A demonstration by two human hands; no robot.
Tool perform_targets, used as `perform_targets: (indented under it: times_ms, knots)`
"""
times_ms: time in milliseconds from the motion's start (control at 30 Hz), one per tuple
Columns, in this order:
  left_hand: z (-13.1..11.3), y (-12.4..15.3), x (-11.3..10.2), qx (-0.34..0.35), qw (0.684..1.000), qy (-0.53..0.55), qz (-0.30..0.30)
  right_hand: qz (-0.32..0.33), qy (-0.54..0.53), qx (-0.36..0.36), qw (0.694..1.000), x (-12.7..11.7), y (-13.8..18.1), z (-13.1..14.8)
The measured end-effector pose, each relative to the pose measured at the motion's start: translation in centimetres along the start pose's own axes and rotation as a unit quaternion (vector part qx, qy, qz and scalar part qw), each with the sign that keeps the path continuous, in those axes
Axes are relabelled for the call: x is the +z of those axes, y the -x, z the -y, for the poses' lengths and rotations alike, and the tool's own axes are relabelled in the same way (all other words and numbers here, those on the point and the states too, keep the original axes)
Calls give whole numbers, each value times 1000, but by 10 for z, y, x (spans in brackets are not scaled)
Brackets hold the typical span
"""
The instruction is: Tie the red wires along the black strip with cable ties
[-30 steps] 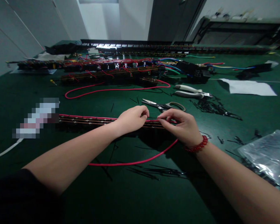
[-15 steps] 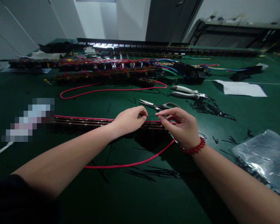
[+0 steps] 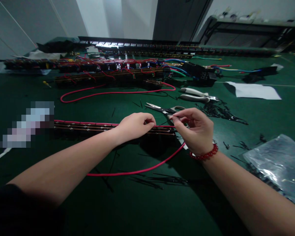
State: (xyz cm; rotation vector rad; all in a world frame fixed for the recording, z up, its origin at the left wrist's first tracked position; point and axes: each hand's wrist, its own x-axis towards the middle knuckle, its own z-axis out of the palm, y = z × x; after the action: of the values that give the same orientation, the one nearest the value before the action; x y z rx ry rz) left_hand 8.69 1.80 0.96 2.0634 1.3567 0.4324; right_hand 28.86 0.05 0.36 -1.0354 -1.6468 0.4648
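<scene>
Pinch grips both sides: left hand (image 3: pixel 134 126), right hand (image 3: pixel 195 131) each clamped on thin black tie (image 3: pixel 163 124) over wired strip (image 3: pixel 88 127), mid-tabletop. Imo pull level, keep red wire (image 3: pixel 137 171) seated.

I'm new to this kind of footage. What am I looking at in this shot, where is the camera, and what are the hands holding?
There is no machine here. A person works with two bare hands, and the single camera sits on their head, looking forward and down, so both arms enter from the bottom edge. The left hand and the right hand, which wears a red bead bracelet, each pinch one end of what looks like a thin black tie. They hold it above a long dark strip with a red wire running along it. On the green table lie scissors, white-handled pliers, black offcuts, a plastic bag and white paper. More wired strips lie farther back.
</scene>
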Motion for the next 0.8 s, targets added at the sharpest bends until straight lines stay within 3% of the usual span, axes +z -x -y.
perform_targets:
  times_ms: [800]
  knots:
    - [-2,1,-2,1,1000,-7,3,23,6,-24,999,-2,2,5]
